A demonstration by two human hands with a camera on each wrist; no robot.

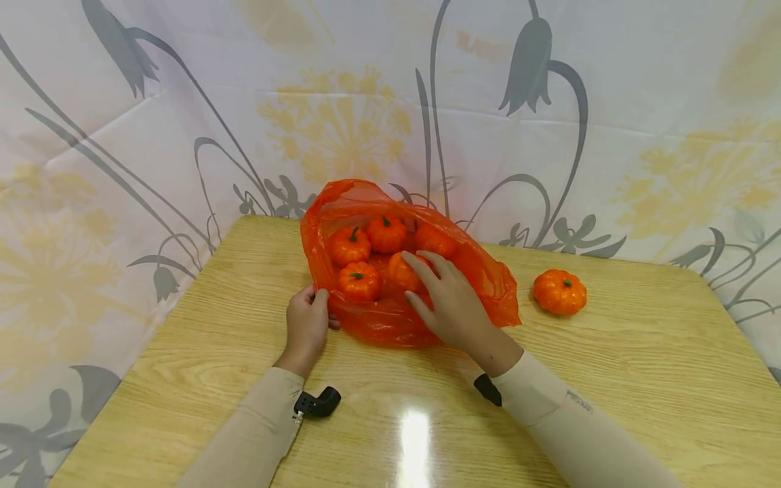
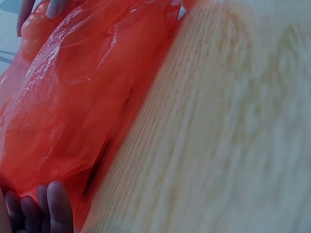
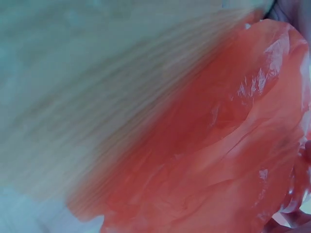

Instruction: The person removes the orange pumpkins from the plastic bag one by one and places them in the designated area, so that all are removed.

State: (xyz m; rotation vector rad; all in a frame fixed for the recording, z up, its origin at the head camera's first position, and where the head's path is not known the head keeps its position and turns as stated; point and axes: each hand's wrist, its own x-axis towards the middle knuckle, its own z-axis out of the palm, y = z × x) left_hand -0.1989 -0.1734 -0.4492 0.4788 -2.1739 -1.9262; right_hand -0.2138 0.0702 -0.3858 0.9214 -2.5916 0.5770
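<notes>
An orange-red translucent plastic bag (image 1: 396,329) lies on the table with its mouth spread wide. My left hand (image 1: 307,322) pinches the bag's rim at its near left corner; in the left wrist view its curled fingers (image 2: 59,206) show beside the plastic. Over the bag's mouth, my right hand (image 1: 454,305) has its thumb and fingers around a small orange pumpkin (image 1: 399,272), partly hidden by those fingers. Several similar pumpkins sit inside, among them one with a green stem (image 1: 360,281) at the front left. The plastic (image 3: 194,160) fills much of the right wrist view.
Another orange pumpkin (image 1: 559,292) sits on the wood-grain table (image 1: 213,339), right of the bag. Behind the table hangs a white cloth (image 1: 378,54) with grey and yellow flower prints.
</notes>
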